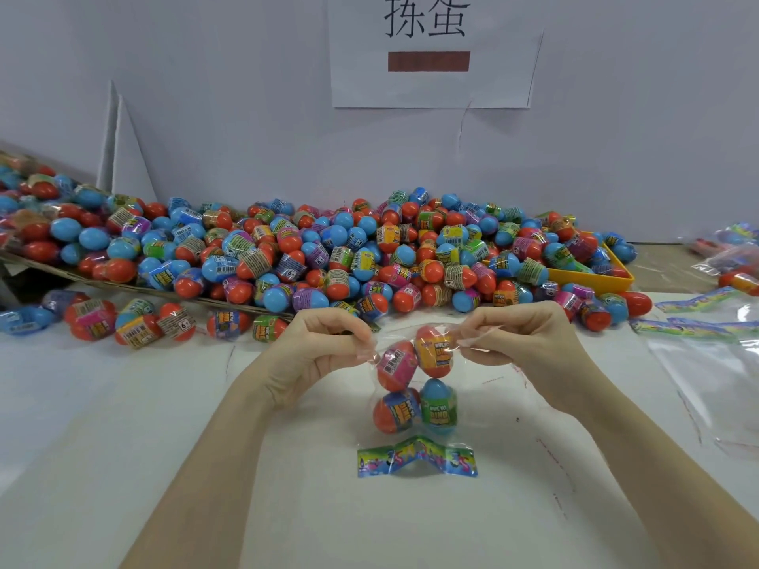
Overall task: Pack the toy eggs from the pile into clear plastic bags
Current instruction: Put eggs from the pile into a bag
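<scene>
A clear plastic bag [415, 439] with a colourful printed header at its near end lies on the white table in front of me. Inside it are several toy eggs [436, 355], red and blue with bright labels. My left hand [320, 347] pinches the bag's open far edge on the left. Opposite it, my right hand [521, 342] pinches the same edge on the right. Behind the hands a big pile of red and blue toy eggs [328, 252] stretches along the wall.
A yellow tray [595, 279] sits under the pile's right end. Flat clear bags with printed headers [706, 363] lie at the right. A flattened cardboard sheet [135, 287] holds the pile's left part. A paper sign [431, 51] hangs on the white wall.
</scene>
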